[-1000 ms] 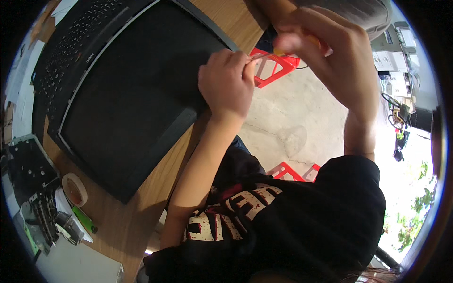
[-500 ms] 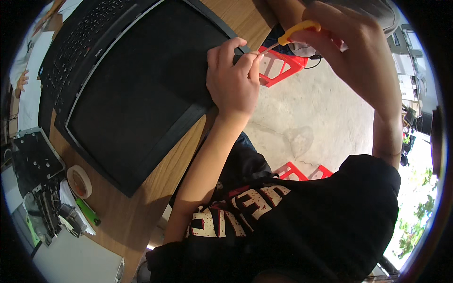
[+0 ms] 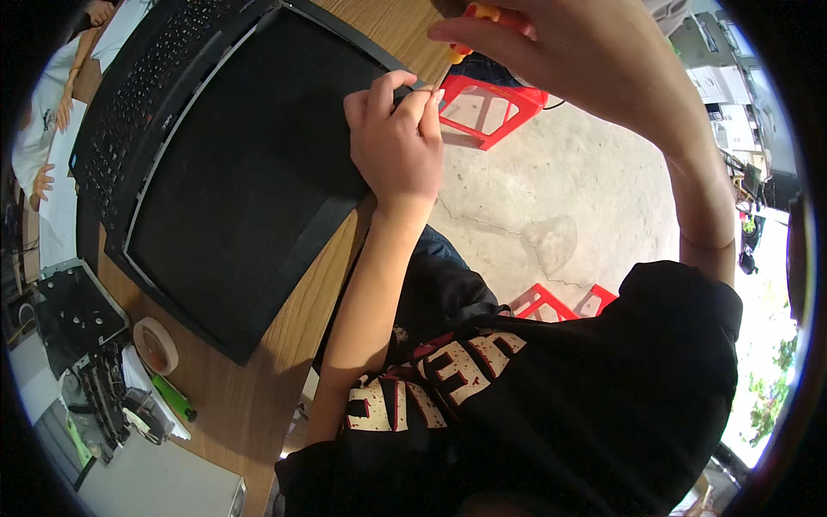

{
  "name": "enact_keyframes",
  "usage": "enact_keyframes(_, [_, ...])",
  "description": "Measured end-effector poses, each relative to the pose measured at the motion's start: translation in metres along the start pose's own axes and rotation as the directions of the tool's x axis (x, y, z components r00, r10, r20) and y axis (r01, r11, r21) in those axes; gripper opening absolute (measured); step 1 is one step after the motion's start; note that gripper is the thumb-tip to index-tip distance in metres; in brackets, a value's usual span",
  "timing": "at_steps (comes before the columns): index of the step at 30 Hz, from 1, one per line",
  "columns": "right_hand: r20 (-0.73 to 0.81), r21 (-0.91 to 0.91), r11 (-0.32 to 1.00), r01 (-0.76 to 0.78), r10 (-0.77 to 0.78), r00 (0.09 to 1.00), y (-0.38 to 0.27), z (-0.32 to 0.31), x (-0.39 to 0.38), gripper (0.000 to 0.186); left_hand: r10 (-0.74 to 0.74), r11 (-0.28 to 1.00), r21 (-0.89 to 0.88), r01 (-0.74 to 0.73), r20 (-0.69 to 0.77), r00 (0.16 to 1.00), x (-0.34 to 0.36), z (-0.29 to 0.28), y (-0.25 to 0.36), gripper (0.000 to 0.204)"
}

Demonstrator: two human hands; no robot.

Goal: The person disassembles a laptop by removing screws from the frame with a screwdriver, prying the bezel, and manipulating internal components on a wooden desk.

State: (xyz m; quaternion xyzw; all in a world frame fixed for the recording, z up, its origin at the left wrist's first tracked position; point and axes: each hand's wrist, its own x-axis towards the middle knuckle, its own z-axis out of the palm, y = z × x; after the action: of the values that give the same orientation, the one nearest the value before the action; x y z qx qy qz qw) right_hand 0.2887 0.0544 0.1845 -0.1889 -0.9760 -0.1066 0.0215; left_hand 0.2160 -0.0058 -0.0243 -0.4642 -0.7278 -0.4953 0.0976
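A black laptop (image 3: 250, 181) lies opened out on the wooden table, its dark screen towards me and its keyboard at the far left. My left hand (image 3: 396, 142) is closed on the screen's far right corner, thumb and fingertips pinched together at the frame's edge. In my right hand (image 3: 586, 73), raised at the upper right, is a screwdriver with a yellow and red handle (image 3: 462, 54). Its thin shaft slants down to the corner beside my left fingertips. Those fingers hide the tip and whatever it touches.
Left of the laptop lie a tape roll (image 3: 156, 345), a green-handled tool (image 3: 175, 398), a metal-framed black panel (image 3: 79, 308) and loose parts. Red plastic stools (image 3: 491, 110) stand on the floor past the table edge. Another person's hands (image 3: 64, 110) show at far left.
My right hand has moved left and towards the top of the picture, and the screwdriver now stands steeper. My left hand stays on the laptop corner. The whole view has shifted slightly.
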Motion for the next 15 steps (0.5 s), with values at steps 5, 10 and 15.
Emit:
enact_keyframes(5, [-0.103, 0.120, 0.992, -0.045, 0.058, 0.993, 0.020, 0.025, -0.004, 0.038, 0.002, 1.000, 0.003, -0.002, 0.026, 1.000, 0.001, -0.002, 0.005, 0.008])
enact_keyframes(10, [-0.279, 0.181, 0.979, 0.094, -0.040, 0.960, 0.011, 0.053, 0.006, 0.024, 0.060, 0.996, -0.063, -0.055, 0.076, 0.995, 0.006, -0.006, -0.002, 0.015])
enact_keyframes(15, [-0.612, 0.308, 0.907, 0.286, -0.041, 0.789, -0.011, 0.069, -0.002, 0.029, 0.139, 0.976, -0.186, -0.115, 0.120, 0.983, -0.009, -0.026, 0.002, 0.043])
